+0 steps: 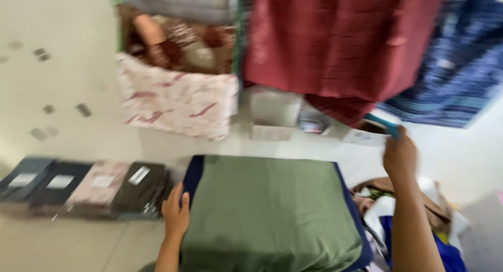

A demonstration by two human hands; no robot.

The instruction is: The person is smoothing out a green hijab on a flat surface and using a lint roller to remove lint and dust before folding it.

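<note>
A folded green cloth (270, 211) is seen lying flat on the floor, on top of a dark blue cloth (195, 172) whose edge shows all round it. The left hand (175, 215) is laid flat on the left edge of the green cloth, fingers apart and open, nothing gripped. The right hand (399, 155) is held up past the far right corner of the cloth, and it is closed on a small teal thing (383, 125); what that thing is cannot be told, as the picture is blurred. For the cloth to be kept neat, it is best pressed down gently by the flat left hand so its edges stay lined up with the blue one under it. The teal thing should be held firmly so it is not dropped. Just beside the left hand, a row of wrapped cloth packs (86, 185) with white labels is laid on the pale floor (63, 94). Further off, a pink and white patterned box (175, 101) full of cloth is seen, and a white container (275, 107) is near it. Above, a red cloth (340, 41) and a blue patterned cloth (461, 62) are hung. To the right, a heap of mixed things (424, 209) is found.
</note>
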